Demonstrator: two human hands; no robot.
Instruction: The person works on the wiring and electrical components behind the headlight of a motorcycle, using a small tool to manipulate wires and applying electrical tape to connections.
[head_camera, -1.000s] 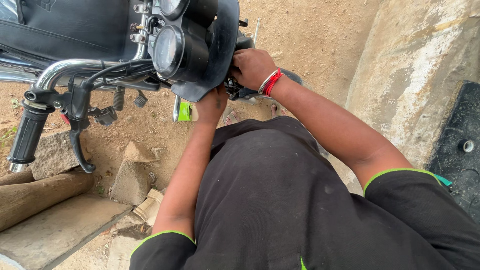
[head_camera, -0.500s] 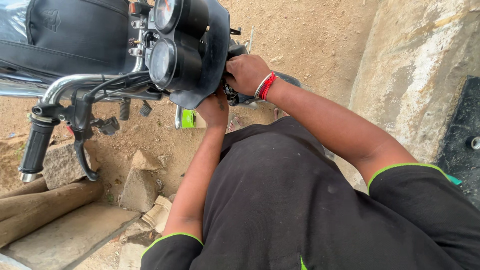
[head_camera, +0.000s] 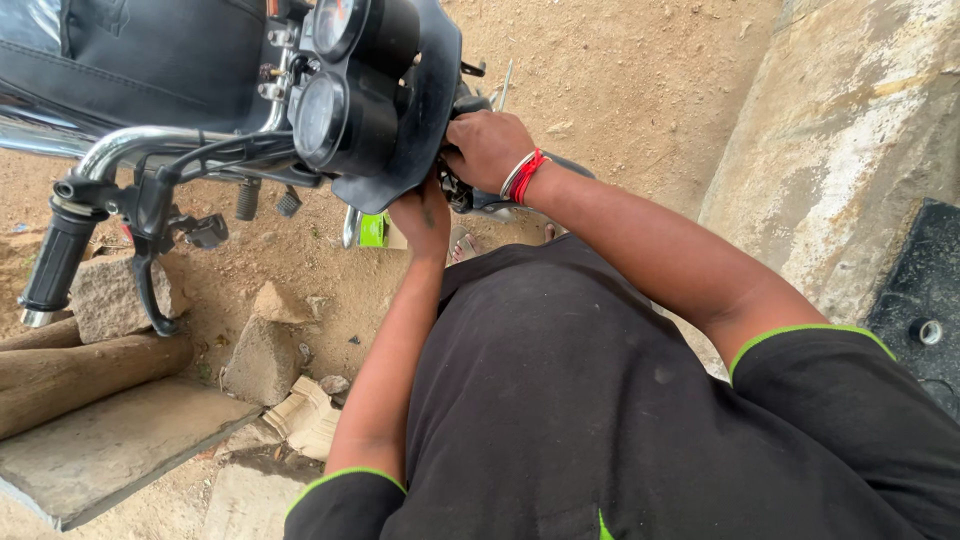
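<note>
Handlebar grip (head_camera: 55, 262), black rubber: seen at far left, with a black lever (head_camera: 148, 270) hanging just beside it and a chromed handlebar (head_camera: 150, 142) running rightward.

Stones (head_camera: 262, 345) and a flat slab (head_camera: 110, 445): laid on the sandy ground (head_camera: 620, 80) below the grip.

Seat or tank cover (head_camera: 150, 60), black: placed along the top edge.

Twin round gauges (head_camera: 330, 95): mounted in a black cowl (head_camera: 425, 110) at upper centre.

Left hand (head_camera: 422, 215): raised under the cowl's lower edge and touching it. The fingers were hidden behind the cowl; whether they were spread or closed could not be told.

Small green object (head_camera: 372, 230): seen just left of that hand, partly hidden.

Right hand (head_camera: 487, 148): set against the cowl's right side, fingers curled together around a dark part there; the part itself could not be made out. Red and white bands (head_camera: 524, 175) were worn at the wrist.

Black shirt (head_camera: 620, 420) with green trim: filled the lower right.

Concrete wall (head_camera: 860, 150): stood at far right.
</note>
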